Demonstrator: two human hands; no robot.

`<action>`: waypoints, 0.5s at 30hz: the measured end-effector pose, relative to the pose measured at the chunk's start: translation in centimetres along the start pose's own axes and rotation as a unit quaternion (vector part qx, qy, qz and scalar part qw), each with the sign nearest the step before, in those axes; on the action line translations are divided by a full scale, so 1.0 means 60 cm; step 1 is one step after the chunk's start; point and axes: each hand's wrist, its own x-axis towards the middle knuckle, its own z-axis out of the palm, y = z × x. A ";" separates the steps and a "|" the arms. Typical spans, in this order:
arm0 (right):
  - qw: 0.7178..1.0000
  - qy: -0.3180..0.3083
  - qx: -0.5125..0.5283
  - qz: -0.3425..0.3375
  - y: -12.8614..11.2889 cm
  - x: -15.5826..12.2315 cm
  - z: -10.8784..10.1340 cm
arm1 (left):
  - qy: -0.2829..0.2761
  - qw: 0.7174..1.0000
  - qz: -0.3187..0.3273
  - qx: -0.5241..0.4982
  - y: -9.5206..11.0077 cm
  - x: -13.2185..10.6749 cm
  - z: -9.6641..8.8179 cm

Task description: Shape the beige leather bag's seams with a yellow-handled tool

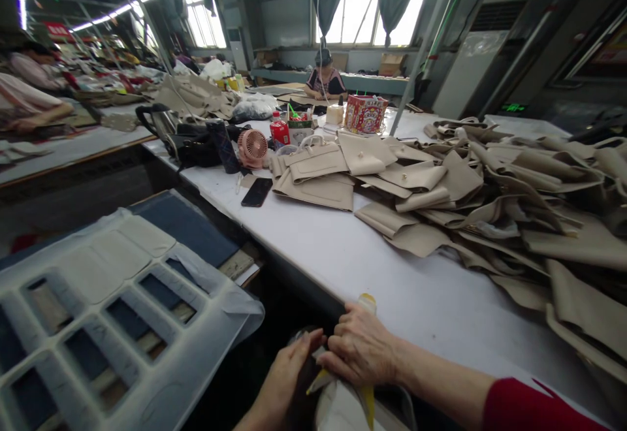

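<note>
Both my hands meet at the bottom centre, at the near edge of a long white table [372, 268]. My right hand [360, 346], in a red sleeve, is curled over a pale object with a yellow trim [367, 302] that I cannot make out fully. My left hand [289, 369] comes up from below with its fingers bent against the same object, near a dark part of it. A heap of beige leather bag pieces [490, 196] covers the right and middle of the table.
A black phone [257, 192], a pink small fan [253, 147], a red bottle [279, 132] and a red patterned box [365, 113] lie farther back. A white cut-out sheet [112, 307] sits at lower left. A person [324, 78] sits at the far end; others work at the left.
</note>
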 end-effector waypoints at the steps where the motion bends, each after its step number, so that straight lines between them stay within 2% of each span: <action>1: 1.000 0.000 -0.001 -0.001 -0.001 -0.001 0.000 | -0.031 0.999 0.026 0.009 0.006 -0.014 -0.003; 3: 1.000 -0.002 -0.004 -0.001 -0.002 -0.003 0.000 | -0.102 0.991 0.075 0.041 0.019 -0.037 -0.004; 5: 1.000 -0.003 -0.008 0.004 -0.003 -0.005 0.000 | -0.143 0.979 0.111 0.096 0.030 -0.051 -0.002; 10: 1.000 -0.012 -0.014 0.021 -0.009 -0.013 -0.003 | -0.139 0.941 0.139 0.276 0.053 -0.051 -0.001; 15: 0.998 -0.019 -0.004 0.061 -0.022 -0.028 -0.003 | -0.146 0.893 0.171 0.391 0.075 -0.057 -0.003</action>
